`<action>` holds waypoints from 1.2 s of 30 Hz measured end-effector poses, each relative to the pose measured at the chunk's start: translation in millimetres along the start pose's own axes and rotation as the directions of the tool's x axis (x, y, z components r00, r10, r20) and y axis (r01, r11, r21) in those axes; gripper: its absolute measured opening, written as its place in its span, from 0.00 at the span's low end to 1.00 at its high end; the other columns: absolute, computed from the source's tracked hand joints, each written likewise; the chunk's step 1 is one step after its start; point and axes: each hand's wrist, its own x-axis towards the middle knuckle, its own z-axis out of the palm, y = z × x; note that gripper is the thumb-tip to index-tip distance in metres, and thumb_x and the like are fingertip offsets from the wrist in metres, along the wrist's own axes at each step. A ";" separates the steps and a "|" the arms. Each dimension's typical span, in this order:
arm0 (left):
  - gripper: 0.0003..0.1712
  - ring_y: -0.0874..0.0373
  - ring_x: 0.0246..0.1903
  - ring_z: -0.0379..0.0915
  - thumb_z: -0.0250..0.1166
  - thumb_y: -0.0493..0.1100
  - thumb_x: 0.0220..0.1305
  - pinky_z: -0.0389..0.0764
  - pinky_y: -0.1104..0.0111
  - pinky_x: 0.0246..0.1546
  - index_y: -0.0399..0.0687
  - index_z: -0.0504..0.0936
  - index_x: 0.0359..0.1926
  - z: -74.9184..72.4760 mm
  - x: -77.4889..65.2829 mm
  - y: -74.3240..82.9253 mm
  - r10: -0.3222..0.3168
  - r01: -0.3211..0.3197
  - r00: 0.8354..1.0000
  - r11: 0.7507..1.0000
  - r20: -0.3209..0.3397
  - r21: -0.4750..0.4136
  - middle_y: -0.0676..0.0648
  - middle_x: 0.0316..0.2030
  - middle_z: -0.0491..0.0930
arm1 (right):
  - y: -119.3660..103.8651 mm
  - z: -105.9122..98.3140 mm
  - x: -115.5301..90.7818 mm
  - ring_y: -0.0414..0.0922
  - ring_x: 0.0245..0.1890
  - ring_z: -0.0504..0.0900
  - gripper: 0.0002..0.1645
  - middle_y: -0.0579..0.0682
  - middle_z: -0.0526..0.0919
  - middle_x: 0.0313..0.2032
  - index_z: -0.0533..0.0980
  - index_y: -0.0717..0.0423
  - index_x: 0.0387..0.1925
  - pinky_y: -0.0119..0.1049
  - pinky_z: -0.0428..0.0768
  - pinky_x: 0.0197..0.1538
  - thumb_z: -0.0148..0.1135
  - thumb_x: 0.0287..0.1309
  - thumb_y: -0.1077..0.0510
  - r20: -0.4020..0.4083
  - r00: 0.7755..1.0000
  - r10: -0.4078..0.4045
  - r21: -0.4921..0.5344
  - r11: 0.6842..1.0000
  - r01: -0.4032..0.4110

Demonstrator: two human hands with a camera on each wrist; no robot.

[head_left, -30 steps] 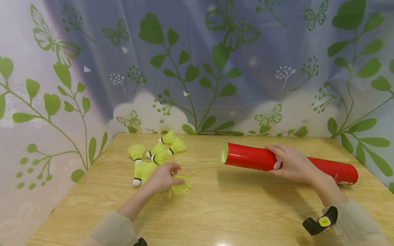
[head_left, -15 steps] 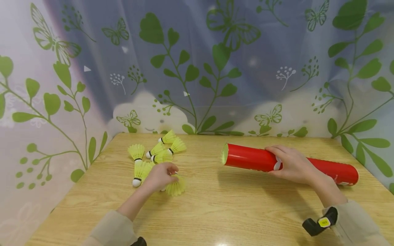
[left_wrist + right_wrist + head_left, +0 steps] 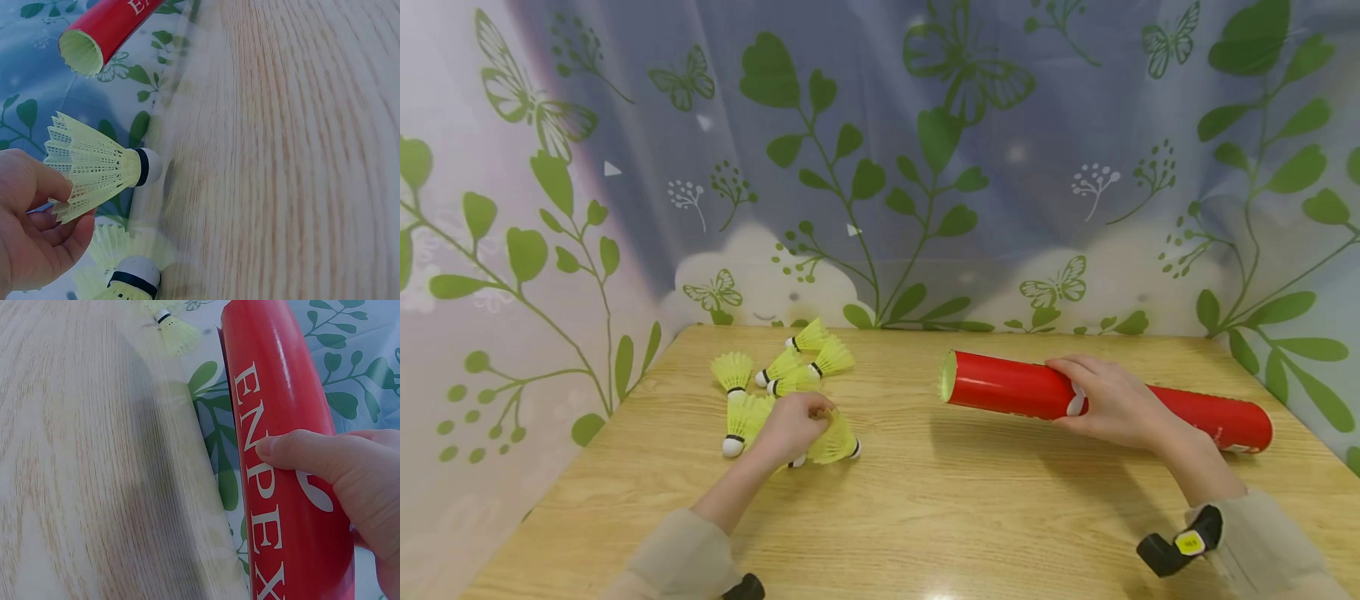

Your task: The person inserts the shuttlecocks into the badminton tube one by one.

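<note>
My left hand pinches the skirt edge of a yellow shuttlecock. In the head view that shuttlecock's white cork, with its black band, points right. Another shuttlecock lies just below it in the left wrist view, partly behind the hand in the head view. My right hand grips a red tube around its middle, thumb on the near side. The tube's left end is tilted up and shows yellow-green skirts inside its mouth; its right end is low, near the table. White lettering runs along the tube.
Several more yellow shuttlecocks lie loosely grouped at the back left of the wooden table. A patterned curtain with leaves and butterflies hangs behind the table and along its sides.
The shuttlecock in my left hand has turned: its skirt faced the front before, and now its cork points right. The left hand shifted slightly left. The right hand and tube have barely moved.
</note>
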 end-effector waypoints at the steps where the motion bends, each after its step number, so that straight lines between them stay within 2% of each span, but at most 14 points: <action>1: 0.10 0.49 0.40 0.76 0.60 0.31 0.56 0.77 0.57 0.40 0.37 0.83 0.39 0.4 -0.1 -0.1 0.014 -0.014 1.000 1.000 -0.004 -0.005 0.43 0.37 0.82 | -0.1 0.0 -0.1 0.55 0.43 0.76 0.43 0.59 0.76 0.50 0.70 0.63 0.55 0.55 0.75 0.44 0.77 0.34 0.54 0.001 1.000 0.000 0.001 1.000 0.000; 4: 0.09 0.52 0.36 0.76 0.60 0.31 0.54 0.77 0.60 0.35 0.37 0.84 0.37 1.9 -0.1 -0.8 0.051 -0.052 0.998 0.998 -0.026 -0.028 0.45 0.34 0.82 | -0.3 -0.1 -0.5 0.56 0.43 0.76 0.43 0.59 0.76 0.49 0.70 0.63 0.55 0.55 0.75 0.43 0.76 0.34 0.54 0.003 1.000 0.000 0.001 1.000 0.000; 8: 0.08 0.56 0.33 0.74 0.61 0.33 0.55 0.76 0.64 0.32 0.39 0.84 0.35 4.2 3.3 -0.1 0.028 -0.031 0.999 0.995 -0.034 -0.092 0.47 0.32 0.82 | -0.9 -0.3 -1.2 0.56 0.43 0.76 0.43 0.59 0.76 0.50 0.70 0.62 0.55 0.55 0.74 0.44 0.76 0.34 0.54 0.009 1.000 0.010 0.002 1.000 -0.010; 13: 0.07 0.54 0.39 0.76 0.63 0.34 0.57 0.76 0.63 0.37 0.41 0.85 0.36 5.9 9.6 7.2 -0.024 0.023 1.000 0.987 -0.005 -0.156 0.47 0.37 0.82 | -1.3 -1.9 -1.8 0.56 0.44 0.75 0.43 0.59 0.75 0.50 0.70 0.62 0.56 0.55 0.74 0.45 0.76 0.35 0.54 0.018 1.000 0.022 0.002 1.000 -0.022; 17: 0.08 0.55 0.43 0.75 0.62 0.36 0.59 0.75 0.62 0.39 0.45 0.86 0.38 7.0 13.5 13.8 -0.032 0.036 0.999 0.981 0.026 -0.190 0.48 0.41 0.82 | -0.8 -2.6 -1.8 0.56 0.44 0.75 0.43 0.59 0.75 0.50 0.70 0.62 0.56 0.56 0.73 0.45 0.76 0.35 0.54 0.017 1.000 0.020 -0.002 1.000 -0.020; 20: 0.08 0.56 0.43 0.75 0.62 0.37 0.59 0.75 0.62 0.40 0.46 0.86 0.38 8.3 17.4 17.3 -0.033 0.038 0.999 0.972 0.023 -0.232 0.48 0.42 0.82 | -0.6 -2.8 -1.7 0.56 0.45 0.75 0.43 0.59 0.75 0.50 0.70 0.62 0.56 0.56 0.73 0.45 0.76 0.35 0.54 0.016 1.000 0.018 -0.003 1.000 -0.018; 26: 0.09 0.54 0.43 0.76 0.63 0.37 0.57 0.75 0.62 0.42 0.41 0.85 0.39 11.2 26.7 22.7 -0.075 0.060 0.997 0.932 -0.029 -0.357 0.46 0.40 0.83 | -0.9 -4.1 -2.2 0.56 0.44 0.75 0.43 0.59 0.75 0.50 0.70 0.62 0.56 0.55 0.73 0.45 0.76 0.35 0.54 0.017 1.000 0.013 0.003 1.000 -0.013; 30: 0.11 0.55 0.38 0.77 0.64 0.37 0.56 0.77 0.64 0.40 0.36 0.84 0.40 12.9 32.6 28.7 -0.113 0.076 0.991 0.907 -0.067 -0.415 0.43 0.37 0.83 | -0.9 -3.9 -2.4 0.56 0.44 0.75 0.43 0.59 0.75 0.49 0.70 0.62 0.56 0.55 0.74 0.44 0.76 0.35 0.54 0.013 1.000 0.005 -0.004 1.000 -0.005; 33: 0.12 0.57 0.32 0.78 0.64 0.35 0.55 0.78 0.63 0.38 0.33 0.82 0.41 14.9 37.6 34.3 -0.122 0.073 0.990 0.881 -0.075 -0.467 0.43 0.35 0.83 | -0.8 -3.6 -2.6 0.56 0.44 0.76 0.43 0.59 0.76 0.49 0.70 0.62 0.56 0.55 0.74 0.44 0.76 0.35 0.54 0.009 1.000 0.003 -0.005 1.000 -0.003; 36: 0.12 0.58 0.31 0.77 0.64 0.35 0.56 0.78 0.60 0.39 0.33 0.82 0.41 16.5 41.4 41.0 -0.135 0.083 0.989 0.854 -0.064 -0.513 0.43 0.34 0.83 | -0.9 -4.2 -2.5 0.56 0.44 0.76 0.43 0.59 0.76 0.49 0.70 0.62 0.56 0.55 0.74 0.45 0.76 0.35 0.54 0.008 1.000 0.008 -0.004 1.000 -0.008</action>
